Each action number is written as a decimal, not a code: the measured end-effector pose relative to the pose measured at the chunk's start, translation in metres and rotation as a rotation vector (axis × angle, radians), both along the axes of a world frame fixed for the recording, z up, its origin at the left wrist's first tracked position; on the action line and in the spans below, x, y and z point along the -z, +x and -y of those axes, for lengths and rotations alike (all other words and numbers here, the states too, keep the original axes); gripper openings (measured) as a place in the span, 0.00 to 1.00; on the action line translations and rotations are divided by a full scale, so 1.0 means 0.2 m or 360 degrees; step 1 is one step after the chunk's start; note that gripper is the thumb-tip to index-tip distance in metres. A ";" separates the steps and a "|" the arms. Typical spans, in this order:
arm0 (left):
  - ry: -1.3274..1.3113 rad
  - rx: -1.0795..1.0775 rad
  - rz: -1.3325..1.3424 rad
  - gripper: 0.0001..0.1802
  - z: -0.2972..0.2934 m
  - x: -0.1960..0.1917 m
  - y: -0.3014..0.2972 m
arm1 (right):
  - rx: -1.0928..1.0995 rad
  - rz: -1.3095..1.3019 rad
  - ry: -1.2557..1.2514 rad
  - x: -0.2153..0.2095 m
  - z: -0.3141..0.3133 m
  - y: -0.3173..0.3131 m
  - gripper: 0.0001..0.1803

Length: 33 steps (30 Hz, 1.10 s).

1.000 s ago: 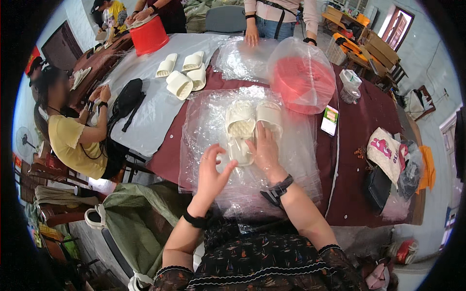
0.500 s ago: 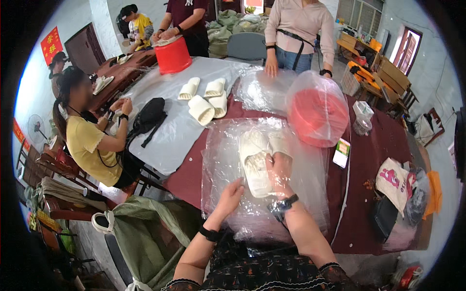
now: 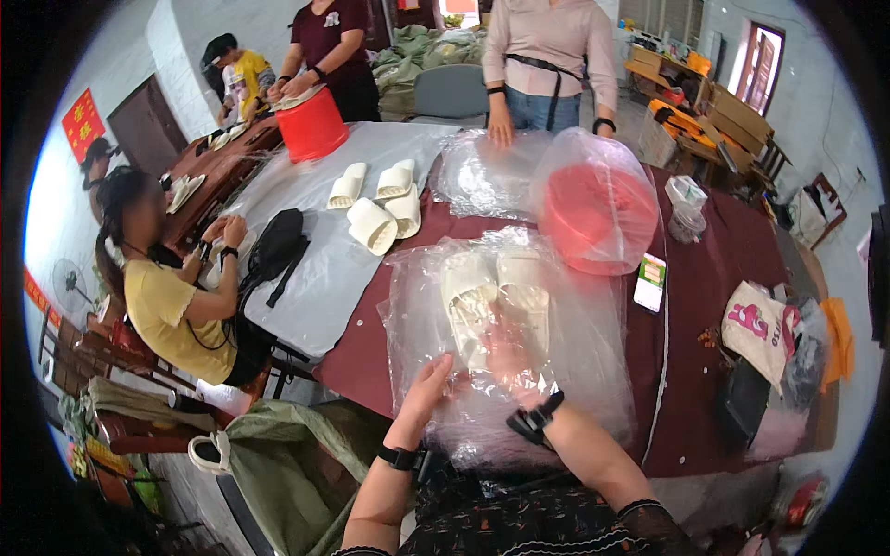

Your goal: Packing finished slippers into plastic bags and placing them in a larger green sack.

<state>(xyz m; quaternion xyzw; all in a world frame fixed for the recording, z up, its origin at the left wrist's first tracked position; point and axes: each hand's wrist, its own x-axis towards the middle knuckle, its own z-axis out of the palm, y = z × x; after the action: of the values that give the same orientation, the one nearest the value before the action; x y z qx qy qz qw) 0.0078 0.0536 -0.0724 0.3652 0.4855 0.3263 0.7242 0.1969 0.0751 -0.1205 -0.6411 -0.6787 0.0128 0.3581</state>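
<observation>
Slippers (image 3: pixel 471 281) are lying lengthwise ahead, nearer our right hand (image 3: pixel 507 352) than our left hand (image 3: pixel 429 385). We can't tell either's grip.

Near the front edge of the tabletop (image 3: pixel 697 398), the right hand (image 3: pixel 508 357) was blurred behind glossy clear plastic (image 3: pixel 595 371), its fingertips indistinct, and it hid part of the right slipper (image 3: pixel 522 276). At the far edge, a standing person's (image 3: pixel 547 46) head was cut off above. The phone's (image 3: pixel 651 282) screen was too small to read.
</observation>
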 end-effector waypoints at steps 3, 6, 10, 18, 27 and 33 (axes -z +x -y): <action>0.0241 0.0103 -0.0237 0.34 0.03 -0.01 -0.01 | -0.0477 0.0205 -0.0124 0.06 0.34 0.06 0.28; 0.0283 0.0202 -0.0170 0.42 0.04 0.00 -0.04 | -0.0843 -0.0210 -0.0596 -0.42 0.68 0.16 0.18; 0.0331 0.0279 -0.0153 0.46 0.00 0.01 -0.06 | -0.0498 -0.1328 -0.0774 -0.58 0.84 0.44 0.12; 0.0220 0.0194 -0.0026 0.36 0.00 -0.06 -0.06 | 0.0184 -0.1201 -0.0834 -0.32 0.46 0.65 0.21; 0.0252 0.0312 -0.0147 0.27 -0.01 -0.10 -0.13 | -0.0241 -0.1371 -0.0962 -0.26 0.41 0.78 0.15; 0.0302 0.0236 -0.0102 0.29 0.01 -0.28 -0.13 | -0.0213 -0.1798 -0.0926 -0.46 0.42 0.80 0.10</action>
<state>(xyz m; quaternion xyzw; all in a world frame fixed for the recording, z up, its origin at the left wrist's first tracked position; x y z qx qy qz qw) -0.0180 0.0511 -0.0170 0.4772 0.4470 0.3045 0.6926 0.3569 -0.0085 -0.0284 -0.5627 -0.3926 0.5549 0.4705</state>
